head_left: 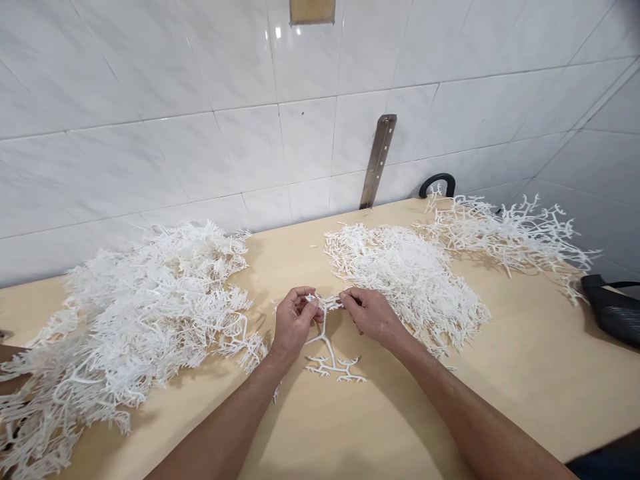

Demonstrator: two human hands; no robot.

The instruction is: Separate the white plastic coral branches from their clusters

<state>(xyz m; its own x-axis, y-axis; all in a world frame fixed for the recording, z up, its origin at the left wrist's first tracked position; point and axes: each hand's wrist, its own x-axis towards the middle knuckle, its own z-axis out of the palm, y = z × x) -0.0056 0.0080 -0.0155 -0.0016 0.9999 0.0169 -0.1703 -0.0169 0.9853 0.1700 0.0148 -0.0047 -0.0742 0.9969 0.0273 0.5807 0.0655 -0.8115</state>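
Between my hands hangs a white branching plastic sprue, its forked lower arms near the tabletop. My left hand pinches its upper left part, thumb and fingers closed. At the upper right tips of the same piece, my right hand has thumb and forefinger pressed together; whether a small part is held there is hidden. Just right of my right hand lies a heap of small loose white pieces. A larger pile of white branched sprues spreads out to the left of my left hand.
Bare white branching frames lie at the back right of the wooden table. A metal strip leans on the tiled wall. Behind the frames stands a black curved handle. A black object sits at the right edge.
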